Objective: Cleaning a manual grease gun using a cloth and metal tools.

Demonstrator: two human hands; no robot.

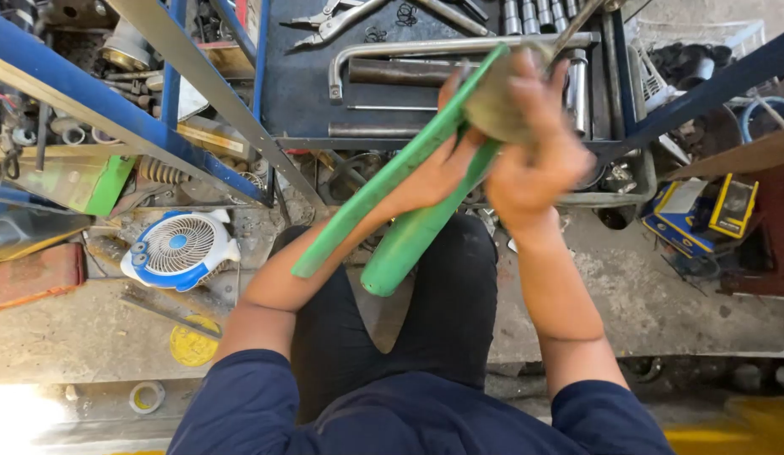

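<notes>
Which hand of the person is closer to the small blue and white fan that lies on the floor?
The left hand. It grips the green tube up and right of the blue and white fan. The right hand, pressing a grey-green cloth, is farther right.

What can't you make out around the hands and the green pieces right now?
Head view only:
- Right hand and the greyish wad it presses: motion-blurred, material unclear.
- Left hand: fingers hidden behind the green flat bar.
- Green tube: upper end hidden by both hands.
- Tools on the dark tray: cut by the top edge.
</notes>
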